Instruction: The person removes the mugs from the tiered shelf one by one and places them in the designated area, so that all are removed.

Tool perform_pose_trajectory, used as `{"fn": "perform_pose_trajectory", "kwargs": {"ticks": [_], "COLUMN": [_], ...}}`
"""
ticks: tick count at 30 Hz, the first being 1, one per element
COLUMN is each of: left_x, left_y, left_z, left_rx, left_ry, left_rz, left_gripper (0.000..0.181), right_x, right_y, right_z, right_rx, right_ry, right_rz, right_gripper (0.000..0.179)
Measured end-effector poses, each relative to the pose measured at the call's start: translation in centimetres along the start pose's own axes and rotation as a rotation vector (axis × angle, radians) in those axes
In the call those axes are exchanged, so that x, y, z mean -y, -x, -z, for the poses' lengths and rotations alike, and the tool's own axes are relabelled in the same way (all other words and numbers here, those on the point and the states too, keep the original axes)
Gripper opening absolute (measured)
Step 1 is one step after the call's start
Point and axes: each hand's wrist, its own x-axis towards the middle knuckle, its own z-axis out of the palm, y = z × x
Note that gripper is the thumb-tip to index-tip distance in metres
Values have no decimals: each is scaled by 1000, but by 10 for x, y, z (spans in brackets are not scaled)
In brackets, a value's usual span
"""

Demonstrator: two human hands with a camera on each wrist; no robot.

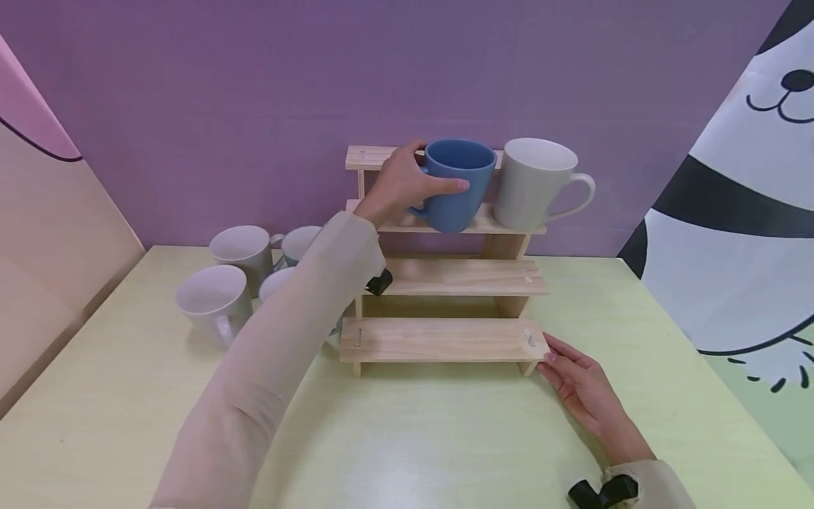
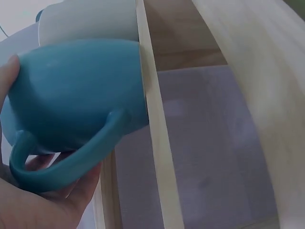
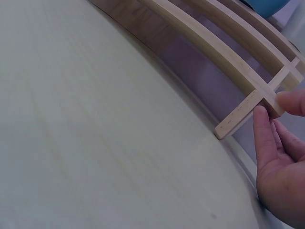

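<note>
My left hand [image 1: 409, 182] grips a blue mug [image 1: 459, 185] around its handle side, thumb across the front and fingers behind. The mug stands upright at the second tier from the top of a wooden stepped rack [image 1: 445, 339]. In the left wrist view the mug's base is right at the edge of the shelf board [image 2: 159, 124], its handle beside my palm. Just right of it on the same tier stands a white mug [image 1: 535, 185], handle pointing right. My right hand [image 1: 585, 389] pinches the right end of the lowest board [image 3: 274, 106], thumb above and fingers underneath.
Several mugs, including a white mug [image 1: 216, 300] and a grey-white mug [image 1: 244, 254], stand on the table [image 1: 413, 438] left of the rack, partly hidden behind my left sleeve [image 1: 286, 353]. A purple wall [image 1: 254, 106] rises behind the rack.
</note>
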Motion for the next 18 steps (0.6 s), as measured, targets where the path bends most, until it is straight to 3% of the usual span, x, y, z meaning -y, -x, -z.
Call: {"fn": "perform_pose_trajectory", "kwargs": {"ticks": [7,18], "left_x": [-2,3], "left_y": [0,-2], "left_z": [-1,-5], "left_rx": [24,-71], "left_ry": [-56,-125], "left_rz": [-6,-53], "left_gripper": [91,82], "right_x": [-2,-2], "right_y": [-1,-3], "right_z": [-2,-3], "right_rx": [17,2], "right_ry": [6,11], "right_rz": [20,11], "right_gripper": [35,35]}}
